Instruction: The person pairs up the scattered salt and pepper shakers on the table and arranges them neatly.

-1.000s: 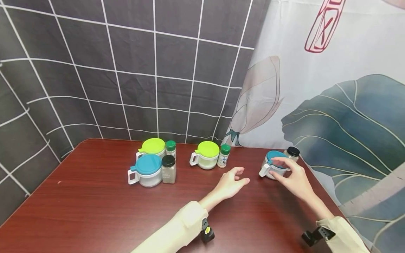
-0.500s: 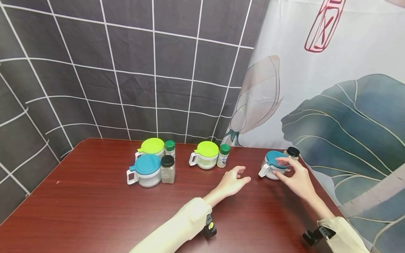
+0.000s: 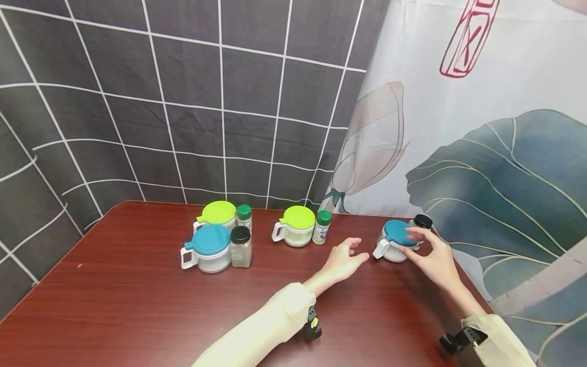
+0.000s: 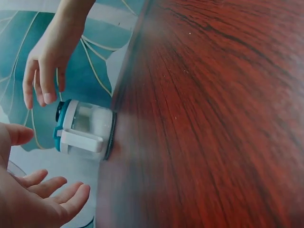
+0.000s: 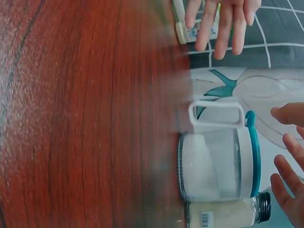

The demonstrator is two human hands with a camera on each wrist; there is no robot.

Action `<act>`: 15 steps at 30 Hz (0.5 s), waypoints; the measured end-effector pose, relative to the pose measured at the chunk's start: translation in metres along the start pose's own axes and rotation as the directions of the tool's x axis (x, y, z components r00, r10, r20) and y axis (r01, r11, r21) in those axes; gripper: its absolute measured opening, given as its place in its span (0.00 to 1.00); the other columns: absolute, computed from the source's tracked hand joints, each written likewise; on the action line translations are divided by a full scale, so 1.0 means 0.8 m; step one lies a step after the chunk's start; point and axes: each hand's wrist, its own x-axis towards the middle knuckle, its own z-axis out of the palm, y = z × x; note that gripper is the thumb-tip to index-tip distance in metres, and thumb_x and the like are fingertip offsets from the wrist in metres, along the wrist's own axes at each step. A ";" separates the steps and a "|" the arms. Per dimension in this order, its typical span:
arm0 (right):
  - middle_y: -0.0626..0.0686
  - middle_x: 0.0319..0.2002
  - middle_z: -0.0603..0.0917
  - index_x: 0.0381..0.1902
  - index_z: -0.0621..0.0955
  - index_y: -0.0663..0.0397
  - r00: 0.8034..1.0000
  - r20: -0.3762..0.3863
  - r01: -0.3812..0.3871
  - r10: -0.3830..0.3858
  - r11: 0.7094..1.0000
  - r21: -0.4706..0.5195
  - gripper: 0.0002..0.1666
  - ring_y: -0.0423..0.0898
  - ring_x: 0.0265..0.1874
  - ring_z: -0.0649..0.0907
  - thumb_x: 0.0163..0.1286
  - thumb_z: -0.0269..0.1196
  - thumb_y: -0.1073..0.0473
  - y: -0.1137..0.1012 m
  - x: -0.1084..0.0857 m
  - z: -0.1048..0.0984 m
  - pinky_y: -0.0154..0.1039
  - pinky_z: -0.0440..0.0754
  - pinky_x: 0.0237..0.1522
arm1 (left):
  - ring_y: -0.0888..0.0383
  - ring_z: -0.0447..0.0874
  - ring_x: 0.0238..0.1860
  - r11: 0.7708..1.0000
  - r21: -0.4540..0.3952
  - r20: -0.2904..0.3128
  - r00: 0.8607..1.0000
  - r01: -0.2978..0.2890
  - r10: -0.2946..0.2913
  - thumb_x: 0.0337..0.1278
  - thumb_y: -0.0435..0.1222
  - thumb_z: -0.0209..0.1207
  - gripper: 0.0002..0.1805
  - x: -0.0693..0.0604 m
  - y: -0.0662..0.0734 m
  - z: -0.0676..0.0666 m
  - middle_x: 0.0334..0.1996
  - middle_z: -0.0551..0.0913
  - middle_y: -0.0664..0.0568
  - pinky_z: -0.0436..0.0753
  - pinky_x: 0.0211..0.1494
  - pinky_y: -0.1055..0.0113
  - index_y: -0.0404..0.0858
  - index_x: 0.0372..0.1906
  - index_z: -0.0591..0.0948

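A seasoning jar (image 3: pixel 393 239) with a blue lid and white handle stands near the table's right edge. My right hand (image 3: pixel 435 261) hovers over its right side, thumb and fingers spread. In the right wrist view a gap shows between those fingers and the blue lid of the jar (image 5: pixel 213 166). My left hand (image 3: pixel 343 261) hangs above the table to the left of the jar, palm turned toward it, fingers loosely bent and holding nothing. Behind the jar is a black-capped shaker (image 3: pixel 422 221), partly hidden; its pale contents appear in the right wrist view.
In the middle stands a lime-lidded jar (image 3: pixel 298 219) beside a green-capped shaker (image 3: pixel 321 229). Farther left are a blue-lidded jar (image 3: pixel 211 242), a black-capped shaker (image 3: pixel 241 250), another lime-lidded jar (image 3: pixel 218 212) and a green-capped shaker (image 3: pixel 244 216). Curtains rise behind the brown table (image 3: pixel 128 306).
My left hand has moved a little right, closer to the jar on the right. The right hand shifts only slightly, and the jars stay in place.
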 end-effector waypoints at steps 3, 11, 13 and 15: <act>0.59 0.36 0.84 0.52 0.80 0.57 1.000 -0.005 -0.019 0.019 1.000 0.009 0.32 0.27 0.37 0.77 0.45 0.75 0.70 0.003 0.001 -0.001 0.18 0.68 0.37 | 0.48 0.78 0.59 1.000 0.011 -0.007 1.000 0.002 -0.002 0.61 0.42 0.59 0.25 0.002 0.001 0.005 0.61 0.78 0.46 0.77 0.61 0.61 0.38 0.62 0.73; 0.44 0.37 0.83 0.55 0.78 0.60 0.996 0.006 -0.084 0.084 0.996 0.041 0.32 0.26 0.35 0.78 0.50 0.73 0.69 0.014 0.005 -0.004 0.19 0.74 0.35 | 0.50 0.79 0.58 1.000 0.019 -0.032 0.999 0.007 -0.006 0.60 0.41 0.60 0.25 0.011 0.000 0.020 0.59 0.79 0.48 0.78 0.58 0.64 0.40 0.61 0.74; 0.41 0.37 0.82 0.55 0.78 0.62 0.995 -0.005 -0.101 0.102 0.993 0.058 0.32 0.27 0.34 0.78 0.50 0.73 0.70 0.017 0.006 -0.004 0.18 0.75 0.35 | 0.51 0.79 0.58 0.999 0.031 -0.033 0.999 0.009 -0.008 0.60 0.41 0.60 0.25 0.013 -0.001 0.023 0.59 0.79 0.48 0.78 0.58 0.64 0.40 0.61 0.74; 0.39 0.37 0.80 0.55 0.77 0.64 0.993 -0.024 -0.112 0.114 0.991 0.075 0.32 0.26 0.33 0.78 0.50 0.72 0.72 0.019 0.008 -0.004 0.17 0.75 0.35 | 0.51 0.79 0.57 0.999 0.048 -0.031 0.999 0.009 -0.008 0.60 0.41 0.60 0.24 0.014 -0.001 0.025 0.59 0.79 0.48 0.78 0.57 0.64 0.40 0.61 0.74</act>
